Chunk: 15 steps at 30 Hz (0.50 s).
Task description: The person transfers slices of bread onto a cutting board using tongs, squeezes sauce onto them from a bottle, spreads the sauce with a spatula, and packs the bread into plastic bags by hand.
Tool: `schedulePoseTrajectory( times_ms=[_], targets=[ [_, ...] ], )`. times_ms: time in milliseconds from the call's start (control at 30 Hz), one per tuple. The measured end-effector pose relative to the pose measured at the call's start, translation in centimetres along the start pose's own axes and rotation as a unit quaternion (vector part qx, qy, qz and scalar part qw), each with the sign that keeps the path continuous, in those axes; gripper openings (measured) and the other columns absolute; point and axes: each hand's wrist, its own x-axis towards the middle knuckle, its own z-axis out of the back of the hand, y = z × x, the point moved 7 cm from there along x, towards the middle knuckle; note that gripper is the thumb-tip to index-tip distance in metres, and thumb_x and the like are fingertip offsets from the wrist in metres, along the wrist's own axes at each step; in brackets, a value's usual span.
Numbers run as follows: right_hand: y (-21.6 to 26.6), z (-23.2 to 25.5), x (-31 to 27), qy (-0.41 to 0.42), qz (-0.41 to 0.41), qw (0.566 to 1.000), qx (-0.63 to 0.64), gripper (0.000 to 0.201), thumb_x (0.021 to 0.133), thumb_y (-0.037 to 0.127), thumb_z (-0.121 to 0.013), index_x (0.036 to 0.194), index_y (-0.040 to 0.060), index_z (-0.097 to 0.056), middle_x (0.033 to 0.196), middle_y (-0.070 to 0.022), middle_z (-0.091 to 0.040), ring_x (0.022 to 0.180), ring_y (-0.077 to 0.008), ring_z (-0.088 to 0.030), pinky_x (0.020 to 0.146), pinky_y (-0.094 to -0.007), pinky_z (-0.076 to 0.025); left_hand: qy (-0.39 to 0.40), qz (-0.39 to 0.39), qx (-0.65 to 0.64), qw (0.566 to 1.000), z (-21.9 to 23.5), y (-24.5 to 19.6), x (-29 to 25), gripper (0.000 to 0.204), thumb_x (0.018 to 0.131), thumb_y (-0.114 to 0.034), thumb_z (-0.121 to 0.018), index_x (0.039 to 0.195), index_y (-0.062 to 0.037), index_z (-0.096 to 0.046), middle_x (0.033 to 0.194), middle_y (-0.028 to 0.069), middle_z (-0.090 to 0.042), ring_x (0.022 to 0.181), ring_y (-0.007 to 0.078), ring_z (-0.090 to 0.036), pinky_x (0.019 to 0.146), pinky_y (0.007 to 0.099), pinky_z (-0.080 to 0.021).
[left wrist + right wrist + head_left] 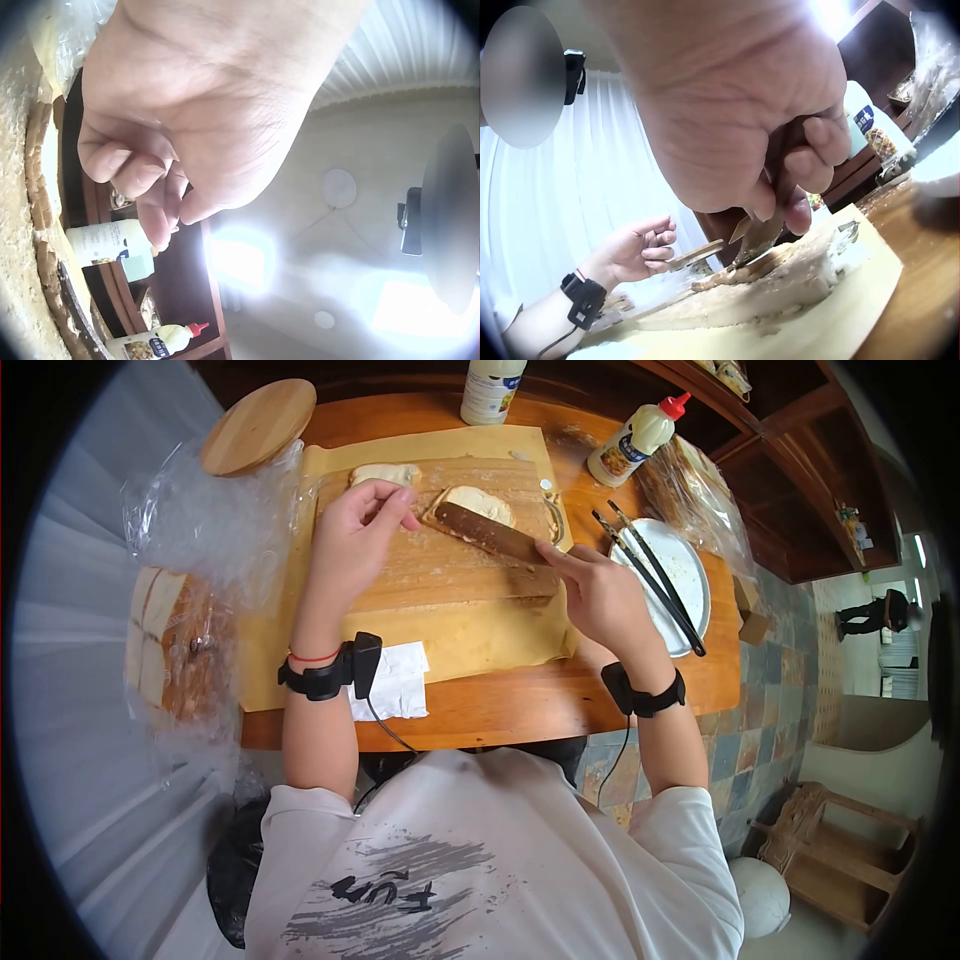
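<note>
My right hand (pixel 607 597) grips a long, flat-bladed knife (pixel 492 534) by its end. The blade lies along the near edge of a bread slice (pixel 482 502) with a pale spread on top. That slice sits on a wooden board (pixel 400 578) dusted with crumbs. A second bread slice (pixel 388 473) lies farther back on the left. Above the board's left side, my left hand (pixel 357 538) hangs with loosely bent fingers, thumb close to the index finger. In the left wrist view nothing shows between those fingers (pixel 139 174).
Yellow paper (pixel 480 635) lies under the board. Right of it, a white plate (pixel 697 560) bears black tongs (pixel 665 585). Two sauce bottles, one red-capped (pixel 630 445), stand behind. Bagged bread (pixel 170 640), a round wooden lid (pixel 260 426) and a crumpled tissue (pixel 395 685) are around.
</note>
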Motion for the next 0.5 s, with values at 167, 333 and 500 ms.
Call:
schedulePoseTrajectory(
  times_ms=[167,333,500],
  targets=[
    [-2.6,1.6,-0.9,0.010,-0.063,0.998,-0.030,0.039,0.093,0.003,-0.061,0.129,0.0130,-0.073,0.085,-0.0140,-0.065,0.072,-0.0353,-0.065,0.065,-0.0413,-0.052,-0.004,0.004,-0.009,1.000,0.3,-0.4,-0.2,0.023,0.106,-0.023,-0.063,0.101,-0.0009,-0.069,0.085,0.0002,-0.070,0.078,0.0043,-0.058,0.069,0.0217,-0.044],
    [-2.4,1.4,-0.7,0.009,-0.064,0.997,0.052,0.037,0.096,0.004,-0.060,0.129,0.0112,-0.073,0.089,-0.0163,-0.068,0.075,-0.0370,-0.065,0.068,-0.0416,-0.053,0.026,0.014,0.015,0.999,0.1,1.1,0.2,0.025,0.105,-0.024,-0.064,0.101,0.0000,-0.070,0.086,0.0012,-0.071,0.077,0.0047,-0.058,0.069,0.0220,-0.044],
    [-0.7,-0.1,-0.6,0.035,-0.038,0.997,0.061,0.039,0.093,0.002,-0.061,0.128,0.0126,-0.074,0.087,-0.0159,-0.067,0.075,-0.0368,-0.064,0.067,-0.0415,-0.052,0.013,0.006,0.008,1.000,0.2,0.4,0.0,0.025,0.105,-0.024,-0.064,0.102,-0.0002,-0.069,0.086,0.0007,-0.071,0.077,0.0037,-0.057,0.067,0.0211,-0.043]
  ],
)
